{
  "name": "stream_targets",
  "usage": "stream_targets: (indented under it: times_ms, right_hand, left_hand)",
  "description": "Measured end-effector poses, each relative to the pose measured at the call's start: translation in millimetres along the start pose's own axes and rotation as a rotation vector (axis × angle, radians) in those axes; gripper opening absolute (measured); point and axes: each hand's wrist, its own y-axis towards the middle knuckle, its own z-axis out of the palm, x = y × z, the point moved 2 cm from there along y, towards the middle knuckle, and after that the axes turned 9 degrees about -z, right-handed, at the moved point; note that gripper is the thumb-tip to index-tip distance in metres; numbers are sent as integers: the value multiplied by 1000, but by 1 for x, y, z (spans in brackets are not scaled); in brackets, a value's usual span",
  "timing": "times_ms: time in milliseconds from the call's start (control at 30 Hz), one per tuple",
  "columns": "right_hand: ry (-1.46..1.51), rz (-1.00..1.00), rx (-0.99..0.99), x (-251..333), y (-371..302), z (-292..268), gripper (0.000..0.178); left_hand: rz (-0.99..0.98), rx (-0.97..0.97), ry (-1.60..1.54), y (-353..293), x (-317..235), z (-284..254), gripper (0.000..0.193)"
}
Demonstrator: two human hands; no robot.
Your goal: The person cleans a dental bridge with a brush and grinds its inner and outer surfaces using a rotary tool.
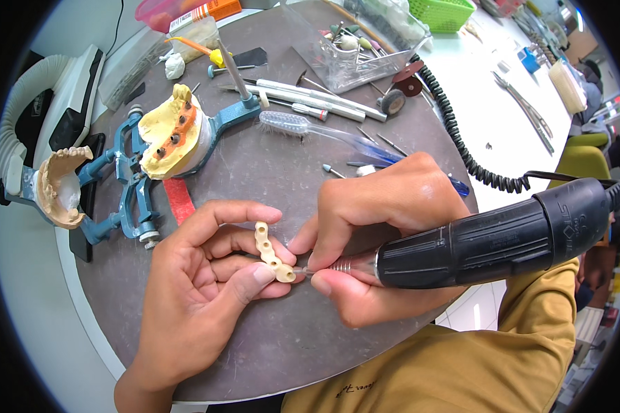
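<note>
Between the thumb and fingers of my left hand (207, 282) is a cream dental bridge (265, 249), a short curved row of joined teeth with dark holes along it. My right hand (372, 220) grips a black dental handpiece (475, 241) near its metal nose, pen-fashion. Its thin bur (302, 271) points left and meets, or nearly meets, the near end of the bridge; contact is too small to tell. Beyond my left hand, a yellow plaster jaw model (162, 148) with an orange-pink gum strip and dark posts sits on a blue articulator (127, 165).
A toothbrush (310, 129) and several metal instruments (317, 100) lie beyond my hands. A clear box (365, 58) holds burs and polishing tips. A coiled black cord (461, 138) runs down the right side. A second jaw model (58, 186) stands at the left.
</note>
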Motion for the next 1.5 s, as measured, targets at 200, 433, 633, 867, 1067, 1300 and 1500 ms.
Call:
stream_targets:
  times_ms: [200,433,633,867,1067,1300,1500]
  right_hand:
    - [-77,64,53,5,3,-2,10]
    - [-27,136,54,7,10,0,14]
    - [-173,80,52,-1,6,0,12]
    - [82,253,104,10,10,-12,22]
    - [76,137,69,12,5,-12,26]
    - [144,21,-255,-7,8,7,16]
    - [30,-28,-100,-8,11,1,20]
  left_hand:
    - [7,-6,25,1,-1,3,45]
    - [40,-5,92,-1,0,3,40]
    - [84,-42,82,-2,1,6,36]
    - [329,-143,-60,-4,10,2,24]
    - [388,-203,-111,-4,14,-1,26]
    - [502,-205,-74,-2,22,-1,29]
    - [520,-168,-50,-3,19,9,28]
